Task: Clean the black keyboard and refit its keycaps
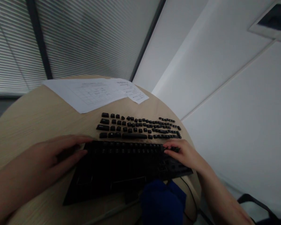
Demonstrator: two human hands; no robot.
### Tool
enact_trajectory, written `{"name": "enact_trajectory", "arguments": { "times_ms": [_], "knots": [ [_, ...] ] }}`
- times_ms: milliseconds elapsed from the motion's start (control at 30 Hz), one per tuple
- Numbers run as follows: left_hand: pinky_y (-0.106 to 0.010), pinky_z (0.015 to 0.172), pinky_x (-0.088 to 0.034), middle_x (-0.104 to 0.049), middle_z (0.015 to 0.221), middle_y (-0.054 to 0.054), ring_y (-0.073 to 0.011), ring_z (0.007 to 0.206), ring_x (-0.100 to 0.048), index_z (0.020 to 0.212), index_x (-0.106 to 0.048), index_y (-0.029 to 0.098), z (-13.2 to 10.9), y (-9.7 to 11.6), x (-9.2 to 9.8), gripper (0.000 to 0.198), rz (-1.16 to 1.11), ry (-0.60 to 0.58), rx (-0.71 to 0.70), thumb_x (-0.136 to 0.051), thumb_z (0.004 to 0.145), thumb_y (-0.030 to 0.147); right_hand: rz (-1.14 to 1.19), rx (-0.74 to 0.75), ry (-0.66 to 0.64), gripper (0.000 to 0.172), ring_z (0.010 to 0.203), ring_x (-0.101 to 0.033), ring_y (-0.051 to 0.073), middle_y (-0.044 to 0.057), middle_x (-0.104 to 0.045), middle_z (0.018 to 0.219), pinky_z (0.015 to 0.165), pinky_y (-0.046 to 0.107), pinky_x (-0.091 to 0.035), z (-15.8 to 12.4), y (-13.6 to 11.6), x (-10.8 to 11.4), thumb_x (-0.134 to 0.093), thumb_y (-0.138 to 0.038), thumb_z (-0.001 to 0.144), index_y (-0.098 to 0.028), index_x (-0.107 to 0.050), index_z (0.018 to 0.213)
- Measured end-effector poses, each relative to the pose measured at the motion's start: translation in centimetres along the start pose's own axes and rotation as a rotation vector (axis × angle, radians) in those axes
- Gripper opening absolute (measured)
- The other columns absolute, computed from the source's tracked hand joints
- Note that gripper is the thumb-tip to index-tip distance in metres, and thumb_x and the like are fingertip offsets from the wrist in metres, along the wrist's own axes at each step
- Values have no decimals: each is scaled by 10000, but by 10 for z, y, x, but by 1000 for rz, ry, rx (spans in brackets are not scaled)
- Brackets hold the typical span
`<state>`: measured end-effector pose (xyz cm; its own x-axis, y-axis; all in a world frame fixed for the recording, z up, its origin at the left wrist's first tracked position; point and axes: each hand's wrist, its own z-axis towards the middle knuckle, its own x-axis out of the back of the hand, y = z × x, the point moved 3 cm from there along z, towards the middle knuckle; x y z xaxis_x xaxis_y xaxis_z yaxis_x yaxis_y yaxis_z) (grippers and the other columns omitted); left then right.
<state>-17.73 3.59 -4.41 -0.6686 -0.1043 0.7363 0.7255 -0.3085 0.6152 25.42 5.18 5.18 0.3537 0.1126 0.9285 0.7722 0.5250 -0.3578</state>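
Note:
A black keyboard [103, 165] lies at the near side of the round table, with keycaps on its two back rows and a dark, bare-looking front part. My left hand [58, 153] grips its back left corner, index finger along the back edge and thumb at the left side. At the right end of the back rows, the thumb and forefinger of my right hand [181, 153] close around a small dark keycap [172, 149], partly hidden by the fingers. Just behind the keyboard, loose black keycaps [134, 136] are laid out in several rows, a long space bar among them.
Printed paper sheets [93, 93] lie at the back of the wooden table [37, 115]. A blue cloth-like thing [164, 203] and a cable [189, 190] are at the near edge. Window blinds [96, 37] stand behind, and a white wall [243, 109] rises on the right.

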Motion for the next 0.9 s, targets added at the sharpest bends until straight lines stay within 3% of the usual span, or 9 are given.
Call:
{"name": "enact_trajectory", "arguments": {
  "times_ms": [233, 733, 900],
  "knots": [
    [-368, 854, -565, -783, 1021, 37, -246, 868, -731, 1162, -730, 355, -3, -4, -1, 476, 18, 2, 23, -506, 852, 639, -30, 6, -7, 174, 946, -706, 221, 70, -753, 1019, 844, 350, -561, -3, 9, -15, -658, -305, 964, -228, -769, 1074],
    [-377, 832, -562, -770, 989, 20, -247, 823, -712, 1160, -736, 350, 1, 4, 1, 506, 17, -5, 28, -480, 848, 655, -177, 45, -96, 202, 1012, -719, 233, 79, -761, 1091, 920, 365, -566, 0, 1, -15, -623, -281, 987, -218, -764, 1117],
    [-394, 838, -563, -768, 965, 22, -250, 813, -711, 1153, -739, 353, 1, 4, -1, 498, 18, 11, -8, -464, 860, 646, -297, 80, -155, 218, 967, -721, 226, 82, -760, 1048, 860, 338, -568, 2, -9, -17, -594, -274, 1003, -215, -774, 1110]
  ]
}}
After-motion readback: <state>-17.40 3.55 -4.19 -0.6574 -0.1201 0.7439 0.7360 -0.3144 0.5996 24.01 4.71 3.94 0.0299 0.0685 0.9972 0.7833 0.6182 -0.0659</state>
